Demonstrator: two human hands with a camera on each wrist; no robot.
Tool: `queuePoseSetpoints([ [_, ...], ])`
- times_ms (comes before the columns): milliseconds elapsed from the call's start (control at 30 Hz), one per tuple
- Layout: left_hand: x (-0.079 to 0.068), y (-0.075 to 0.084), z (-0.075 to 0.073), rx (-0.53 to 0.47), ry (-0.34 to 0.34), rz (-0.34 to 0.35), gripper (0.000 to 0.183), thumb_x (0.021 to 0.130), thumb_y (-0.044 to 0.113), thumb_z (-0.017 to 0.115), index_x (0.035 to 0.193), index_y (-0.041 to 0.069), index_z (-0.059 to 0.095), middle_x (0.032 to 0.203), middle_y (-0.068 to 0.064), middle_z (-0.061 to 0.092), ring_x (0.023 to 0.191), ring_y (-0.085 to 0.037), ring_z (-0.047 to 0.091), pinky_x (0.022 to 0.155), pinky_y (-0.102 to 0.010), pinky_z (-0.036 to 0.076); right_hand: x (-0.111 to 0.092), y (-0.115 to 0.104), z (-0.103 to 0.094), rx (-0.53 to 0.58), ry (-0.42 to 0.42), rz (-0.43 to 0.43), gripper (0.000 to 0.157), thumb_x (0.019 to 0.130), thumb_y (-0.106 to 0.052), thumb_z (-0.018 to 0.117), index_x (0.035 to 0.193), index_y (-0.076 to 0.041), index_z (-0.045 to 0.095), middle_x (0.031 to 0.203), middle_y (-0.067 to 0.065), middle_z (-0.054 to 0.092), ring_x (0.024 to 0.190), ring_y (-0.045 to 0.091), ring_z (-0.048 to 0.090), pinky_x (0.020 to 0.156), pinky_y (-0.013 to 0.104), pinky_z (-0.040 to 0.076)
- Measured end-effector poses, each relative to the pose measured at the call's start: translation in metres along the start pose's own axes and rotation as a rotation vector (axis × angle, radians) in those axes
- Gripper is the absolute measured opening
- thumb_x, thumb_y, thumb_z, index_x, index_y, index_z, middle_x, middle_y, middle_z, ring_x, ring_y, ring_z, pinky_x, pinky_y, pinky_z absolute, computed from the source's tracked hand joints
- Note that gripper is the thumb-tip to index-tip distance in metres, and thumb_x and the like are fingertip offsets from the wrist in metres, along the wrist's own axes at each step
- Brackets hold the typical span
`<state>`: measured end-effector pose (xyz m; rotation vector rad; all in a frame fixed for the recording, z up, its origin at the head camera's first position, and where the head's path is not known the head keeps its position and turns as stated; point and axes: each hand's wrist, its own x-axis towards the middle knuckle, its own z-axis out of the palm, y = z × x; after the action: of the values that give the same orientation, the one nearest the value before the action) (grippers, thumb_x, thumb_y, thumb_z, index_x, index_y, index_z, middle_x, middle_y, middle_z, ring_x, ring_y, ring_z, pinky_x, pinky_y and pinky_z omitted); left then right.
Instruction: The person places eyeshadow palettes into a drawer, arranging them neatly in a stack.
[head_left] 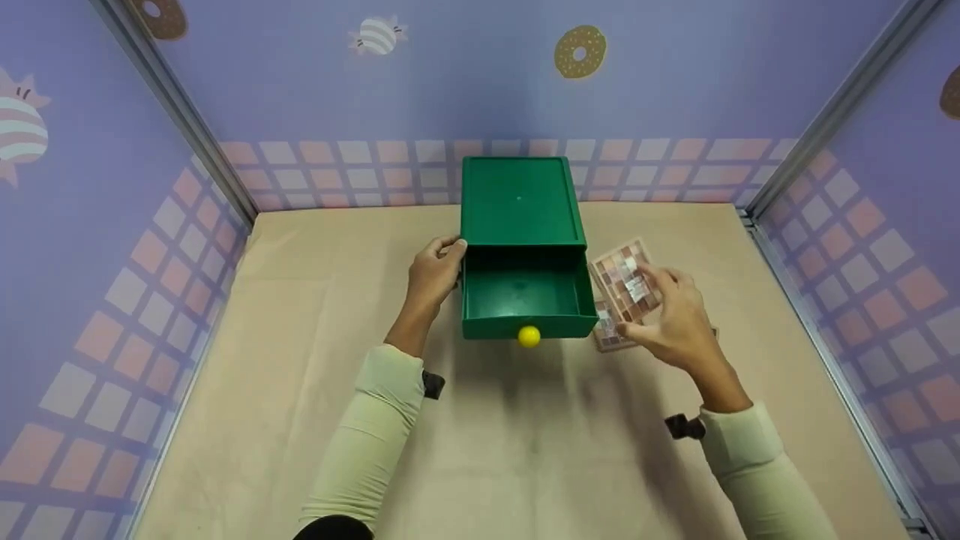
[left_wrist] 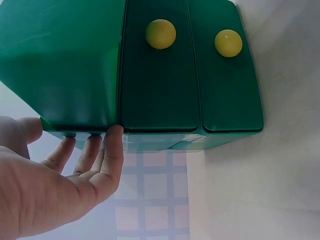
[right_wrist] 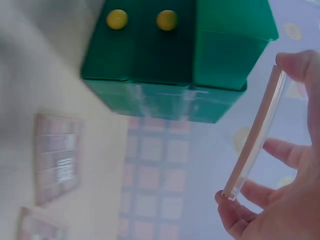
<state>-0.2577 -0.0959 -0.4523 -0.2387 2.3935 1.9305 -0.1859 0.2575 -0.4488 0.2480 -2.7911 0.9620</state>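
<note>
A green drawer unit (head_left: 520, 201) stands in the middle of the table, its top drawer (head_left: 529, 328) pulled out towards me by a yellow-knobbed front. My left hand (head_left: 437, 271) rests against the unit's left side. In the left wrist view its fingertips (left_wrist: 116, 132) touch that side beside the pulled-out drawer. My right hand (head_left: 679, 319) grips a makeup palette (head_left: 624, 279) by opposite edges, raised to the right of the drawer. Seen edge-on in the right wrist view, the held palette (right_wrist: 252, 137) has a clear cover. Another palette (right_wrist: 59, 159) lies on the table below.
Two lower drawers (left_wrist: 160, 90) of the unit are closed, each with a yellow knob. One more palette (right_wrist: 40, 227) shows partly at the right wrist view's lower edge. Patterned panels (head_left: 480, 90) enclose the beige table (head_left: 322, 375) at the back and sides.
</note>
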Motion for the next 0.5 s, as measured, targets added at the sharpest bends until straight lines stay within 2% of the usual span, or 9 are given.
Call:
queuePoseSetpoints([
  [133,-0.001,0.001,0.0,0.007,-0.004,-0.012,0.045,0.106,0.043,0.051,0.144,0.02,0.058,0.133,-0.009,0.064,0.106,-0.029,0.063,0.087,-0.042,0.054,0.015,-0.014,-0.004,-0.015,-0.034,-0.079,0.092,0.069,-0.02,0.089,0.15,-0.012,0.047,0.149,0.03,0.04,0.13,0.05,0.043,0.103,0.072,0.04],
  [200,-0.001,0.001,0.0,0.001,-0.006,-0.016,0.045,0.105,0.043,0.051,0.144,0.02,0.058,0.133,-0.01,0.064,0.109,-0.032,0.064,0.088,-0.043,0.054,0.022,-0.022,-0.006,-0.022,-0.066,-0.108,0.094,0.067,-0.022,0.089,0.15,-0.014,0.048,0.151,0.028,0.04,0.131,0.049,0.042,0.102,0.072,0.041],
  [367,0.0,0.002,0.0,-0.025,-0.005,-0.015,0.046,0.105,0.043,0.052,0.144,0.019,0.058,0.138,-0.013,0.061,0.119,-0.038,0.062,0.099,-0.054,0.052,0.043,-0.041,-0.012,-0.049,-0.189,-0.196,0.097,0.065,-0.024,0.091,0.151,-0.02,0.047,0.156,0.022,0.036,0.134,0.047,0.04,0.103,0.071,0.042],
  [500,0.002,0.001,-0.001,-0.012,-0.002,-0.021,0.047,0.104,0.044,0.052,0.144,0.02,0.058,0.14,-0.012,0.061,0.118,-0.034,0.063,0.097,-0.051,0.054,0.057,-0.052,-0.012,-0.074,-0.292,-0.287,0.093,0.065,-0.028,0.09,0.148,-0.02,0.05,0.157,0.02,0.036,0.136,0.046,0.039,0.105,0.07,0.04],
])
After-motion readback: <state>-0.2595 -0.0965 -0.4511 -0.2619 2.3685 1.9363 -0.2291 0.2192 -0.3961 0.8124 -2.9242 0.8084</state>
